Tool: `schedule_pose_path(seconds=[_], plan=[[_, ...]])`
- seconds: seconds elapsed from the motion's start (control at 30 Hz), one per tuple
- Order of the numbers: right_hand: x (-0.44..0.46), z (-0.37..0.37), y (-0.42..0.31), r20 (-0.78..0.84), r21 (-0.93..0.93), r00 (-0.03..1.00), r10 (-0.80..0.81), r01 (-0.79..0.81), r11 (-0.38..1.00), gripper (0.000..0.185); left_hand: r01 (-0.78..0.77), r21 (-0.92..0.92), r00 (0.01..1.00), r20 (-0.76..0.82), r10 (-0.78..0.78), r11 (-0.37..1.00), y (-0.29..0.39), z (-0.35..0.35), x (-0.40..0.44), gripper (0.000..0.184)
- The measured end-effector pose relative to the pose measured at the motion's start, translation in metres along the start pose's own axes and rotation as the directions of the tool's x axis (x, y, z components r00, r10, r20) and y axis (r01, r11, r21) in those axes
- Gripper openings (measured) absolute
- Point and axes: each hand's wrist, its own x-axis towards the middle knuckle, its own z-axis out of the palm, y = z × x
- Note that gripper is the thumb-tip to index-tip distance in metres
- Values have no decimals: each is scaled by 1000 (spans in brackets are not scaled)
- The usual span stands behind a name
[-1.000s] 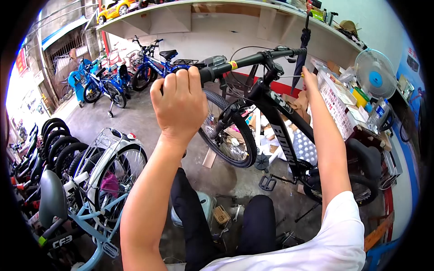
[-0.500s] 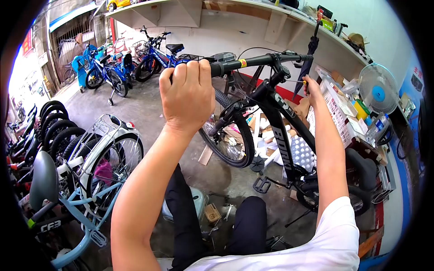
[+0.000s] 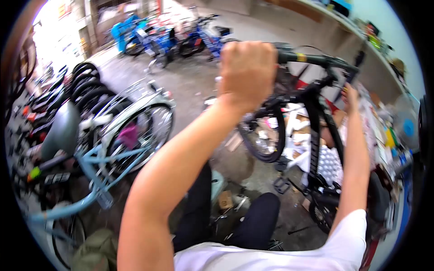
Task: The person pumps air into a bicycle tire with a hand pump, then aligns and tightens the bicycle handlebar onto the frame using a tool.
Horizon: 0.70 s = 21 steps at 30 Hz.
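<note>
A black bicycle [image 3: 313, 149] stands before me, its handlebar [image 3: 312, 59] running across the upper right. My left hand [image 3: 248, 74] is wrapped round the grip at the bar's near end, knuckles up. My right hand [image 3: 350, 97] is closed near the handlebar's far side, beyond the stem. A small yellow bit shows at its fingers; what it belongs to is too blurred to name. The front wheel [image 3: 271, 135] hangs below the bar, turned at an angle. A pedal [image 3: 281, 185] is lower on the frame.
A pale blue bicycle [image 3: 90, 198] and a row of black tyres [image 3: 86, 86] stand on the left. Blue bicycles [image 3: 199, 40] are at the back. Scattered cardboard and a fan [image 3: 407, 126] lie to the right. A small box [image 3: 225, 200] sits between my legs.
The view has swung, so the surroundings sit differently and look blurred. The handlebar and both hands appear further right in view. My left hand stays on the grip.
</note>
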Motion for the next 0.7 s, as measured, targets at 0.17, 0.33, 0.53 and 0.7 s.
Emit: schedule_pose_path(seconds=[0.17, 0.33, 0.53, 0.7], plan=[[44, -29, 3, 4, 24, 1000, -1, 1, 1000, 21, -23, -54, 1000, -2, 23, 998, 0, 0, -4, 31], [70, -45, 7, 104, 146, 994, -47, 31, 989, 30, -19, -18, 994, -110, 17, 1000, 2, 4, -7, 32], [59, -39, 7, 4, -33, 997, -74, 74, 997, 32, -10, -44, 992, -127, 5, 999, 6, 4, -8, 33], [102, -51, 3, 2, 159, 919, -393, 388, 908, 43, -26, -17, 994, -102, 24, 1000, 3, -1, -9, 35]])
